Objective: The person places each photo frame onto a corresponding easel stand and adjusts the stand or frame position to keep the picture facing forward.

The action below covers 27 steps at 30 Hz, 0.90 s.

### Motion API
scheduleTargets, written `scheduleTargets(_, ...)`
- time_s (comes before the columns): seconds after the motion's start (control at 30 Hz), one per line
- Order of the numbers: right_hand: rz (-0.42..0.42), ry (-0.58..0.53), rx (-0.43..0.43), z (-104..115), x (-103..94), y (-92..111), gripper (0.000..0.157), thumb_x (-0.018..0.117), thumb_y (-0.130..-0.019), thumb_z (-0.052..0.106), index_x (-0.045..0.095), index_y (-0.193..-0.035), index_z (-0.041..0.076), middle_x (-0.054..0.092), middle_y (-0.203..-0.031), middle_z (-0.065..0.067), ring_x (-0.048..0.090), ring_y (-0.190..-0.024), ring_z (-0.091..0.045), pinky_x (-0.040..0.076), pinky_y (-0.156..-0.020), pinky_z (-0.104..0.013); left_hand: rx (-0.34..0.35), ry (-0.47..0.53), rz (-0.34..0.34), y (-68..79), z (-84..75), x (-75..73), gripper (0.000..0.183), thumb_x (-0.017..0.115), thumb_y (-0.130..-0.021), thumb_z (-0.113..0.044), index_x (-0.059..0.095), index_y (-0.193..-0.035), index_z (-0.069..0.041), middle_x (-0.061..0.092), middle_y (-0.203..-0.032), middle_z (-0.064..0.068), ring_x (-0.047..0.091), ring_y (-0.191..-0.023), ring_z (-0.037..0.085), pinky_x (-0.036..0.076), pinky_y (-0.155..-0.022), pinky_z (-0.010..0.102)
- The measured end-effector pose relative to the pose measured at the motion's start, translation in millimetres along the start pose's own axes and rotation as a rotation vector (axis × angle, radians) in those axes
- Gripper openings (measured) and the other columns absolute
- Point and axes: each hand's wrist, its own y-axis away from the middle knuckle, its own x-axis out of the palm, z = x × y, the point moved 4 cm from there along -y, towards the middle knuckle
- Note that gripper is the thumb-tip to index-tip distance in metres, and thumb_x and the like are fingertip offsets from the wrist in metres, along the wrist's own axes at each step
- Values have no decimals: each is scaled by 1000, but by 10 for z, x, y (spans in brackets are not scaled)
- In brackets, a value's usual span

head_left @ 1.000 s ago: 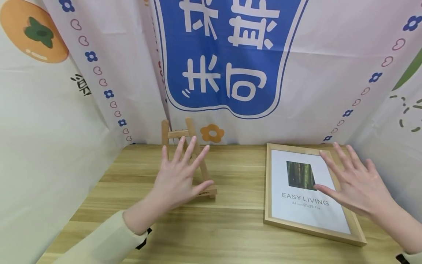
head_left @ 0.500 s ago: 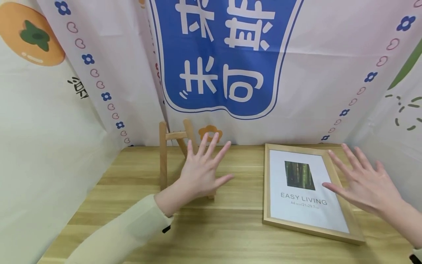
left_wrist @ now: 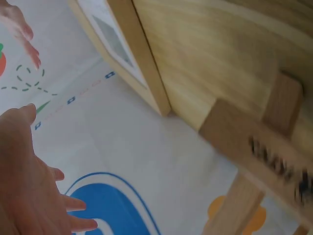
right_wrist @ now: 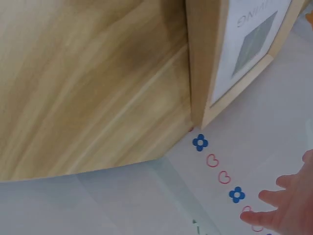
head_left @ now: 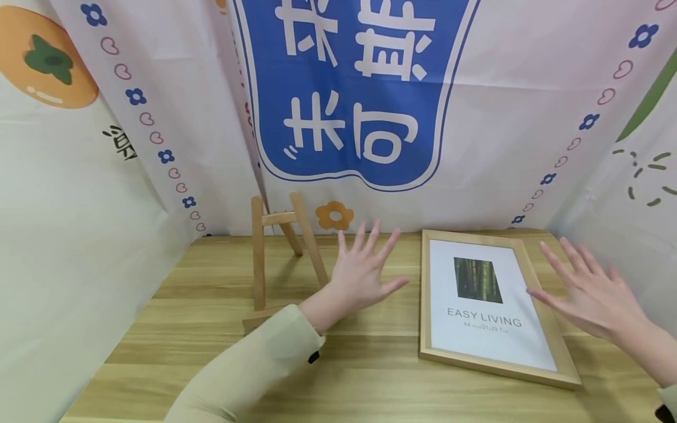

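A picture frame (head_left: 489,362) with a light wooden border lies flat at the right, its white sheet showing a bamboo picture and the words EASY LIVING. Left of it stands a small wooden easel (head_left: 258,252), its lower ledge partly covered by my left forearm. My left hand (head_left: 359,276), fingers spread and holding nothing, hovers between easel and frame. Over the frame's right border my right hand (head_left: 592,294) is likewise spread and holds nothing. In the left wrist view the easel's ledge (left_wrist: 264,147) with dark lettering looms close.
The wood-grain table (head_left: 211,370) carries both things. A white printed cloth (head_left: 492,147) with a blue sign pattern hangs right behind the table's back edge, and more cloth walls close in the left and right sides.
My left hand has moved right, from in front of the easel to the space beside the frame, uncovering the easel's uprights. My right hand has shifted slightly right. Easel and frame stay put.
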Motion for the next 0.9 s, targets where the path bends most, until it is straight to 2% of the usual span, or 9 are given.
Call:
scheduleTargets(0.17, -4, -47, 26, -103, 128, 24, 87, 50, -82, 55, -1, -145, 22, -7, -148, -12, 4, -129, -43, 20, -80, -72, -22, 56, 30, -160, -155, 220, 84, 19, -77, -77, -5, -143, -32, 1, -149, 10, -2, -132, 35, -4, -97, 65)
scheduleTargets(0.3, 0, -115, 36, -172, 244, 32, 87, 52, -84, 52, -3, -145, 21, -1, -147, -20, 15, -123, -50, 21, -79, -74, -48, 112, 42, -295, -271, 361, 86, 12, -74, -79, -6, -143, -32, -1, -149, 8, 1, -133, 34, 2, -98, 64)
scheduleTargets(0.4, 34, -192, 47, -213, 340, 32, 87, 51, -85, 49, -5, -144, 21, 2, -145, -23, 19, -119, -54, 22, -78, -74, -67, 190, 65, -381, -359, 467, 89, 14, -72, -81, -11, -142, -33, -1, -149, 6, 6, -133, 33, 10, -99, 63)
scheduleTargets(0.57, 137, -314, 90, -283, 485, 48, 87, 49, -87, 50, -13, -143, 22, -4, -146, -21, 15, -119, -56, 18, -77, -75, -80, 310, 127, -457, -480, 654, 98, 27, -68, -84, -18, -139, -35, 7, -149, 5, 19, -131, 31, 21, -98, 60)
scheduleTargets(0.7, 172, -409, 86, -330, 554, 67, 88, 50, -87, 46, -14, -142, 20, -7, -146, -18, 11, -121, -56, 13, -81, -75, -79, 462, 169, -453, -511, 777, 103, 43, -68, -79, -17, -139, -36, 11, -149, 4, 22, -130, 29, 27, -97, 57)
scheduleTargets(0.77, 182, -450, 76, -354, 590, 81, 89, 52, -87, 44, -13, -142, 18, -4, -146, -22, 11, -122, -55, 13, -82, -74, -77, 551, 183, -437, -506, 831, 106, 51, -68, -74, -17, -139, -36, 11, -149, 3, 21, -131, 28, 29, -97, 55)
scheduleTargets(0.9, 198, -519, 62, -409, 669, 130, 92, 57, -85, 39, -9, -143, 14, 7, -143, -30, 20, -118, -56, 20, -80, -73, -61, 705, 188, -410, -501, 940, 112, 63, -66, -65, -14, -140, -35, 16, -147, 3, 24, -130, 27, 29, -100, 48)
